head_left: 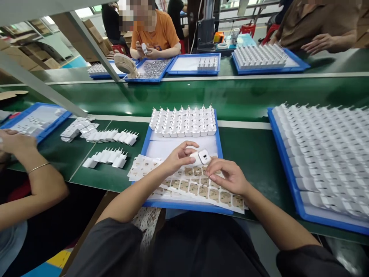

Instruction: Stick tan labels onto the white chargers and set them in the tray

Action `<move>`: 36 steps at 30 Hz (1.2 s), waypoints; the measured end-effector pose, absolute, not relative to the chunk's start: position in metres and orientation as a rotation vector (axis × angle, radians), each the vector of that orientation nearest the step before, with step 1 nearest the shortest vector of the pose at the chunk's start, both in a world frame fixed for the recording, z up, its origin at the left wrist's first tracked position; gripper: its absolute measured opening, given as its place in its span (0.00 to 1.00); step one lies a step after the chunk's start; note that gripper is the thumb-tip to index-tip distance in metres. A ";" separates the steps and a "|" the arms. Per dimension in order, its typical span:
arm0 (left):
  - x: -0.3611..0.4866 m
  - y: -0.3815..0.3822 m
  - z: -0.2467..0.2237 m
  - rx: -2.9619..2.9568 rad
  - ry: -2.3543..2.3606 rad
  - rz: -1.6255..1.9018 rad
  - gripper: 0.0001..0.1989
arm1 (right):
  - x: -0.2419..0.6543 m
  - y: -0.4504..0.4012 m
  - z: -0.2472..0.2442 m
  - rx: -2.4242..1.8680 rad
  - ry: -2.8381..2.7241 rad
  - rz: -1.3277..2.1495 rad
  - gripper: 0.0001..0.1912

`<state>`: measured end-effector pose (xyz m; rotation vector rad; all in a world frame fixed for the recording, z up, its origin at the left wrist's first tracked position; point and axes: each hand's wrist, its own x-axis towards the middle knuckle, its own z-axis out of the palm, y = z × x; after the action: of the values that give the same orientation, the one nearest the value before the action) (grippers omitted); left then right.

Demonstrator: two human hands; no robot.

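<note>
A white charger plug (pixel 201 157) with a dark port in its end face is held by my left hand (pixel 181 157), fingers closed round it. Close to its right, my right hand (pixel 229 177) is pinched at the fingertips; whatever is between them is too small to make out. Below both hands lie sheets of stickers (pixel 193 187), printed with rows of brownish label shapes. They rest across the front of a blue-rimmed tray (pixel 219 148). Rows of white charger plugs (pixel 184 122) stand at the back of this tray, pins up.
Loose charger plugs (pixel 108 156) lie left on the green bench. A full tray of plugs (pixel 325 154) is at the right. A neighbour's arm (pixel 43 169) reaches in from the left. Across the green conveyor (pixel 201 92), people sit by more trays and a small fan (pixel 126 64).
</note>
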<state>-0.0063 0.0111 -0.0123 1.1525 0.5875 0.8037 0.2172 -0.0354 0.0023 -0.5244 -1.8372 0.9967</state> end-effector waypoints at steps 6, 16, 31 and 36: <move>0.011 -0.008 -0.012 1.334 0.786 0.768 0.15 | 0.218 -0.037 0.000 -0.578 -1.772 1.071 0.04; 0.005 -0.013 -0.015 1.659 0.719 0.770 0.37 | 0.208 -0.039 -0.007 -0.571 -1.675 1.186 0.05; 0.005 -0.013 -0.002 2.028 0.965 0.986 0.21 | 0.213 -0.041 -0.001 -0.910 -1.313 1.273 0.04; 0.007 -0.014 -0.003 2.186 0.883 1.009 0.22 | 0.211 -0.042 0.000 -1.030 -1.299 1.210 0.05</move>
<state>0.0075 -0.0145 -0.0033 2.1861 0.8832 1.0094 0.2111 -0.0415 0.0002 -1.0303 -1.2987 1.2103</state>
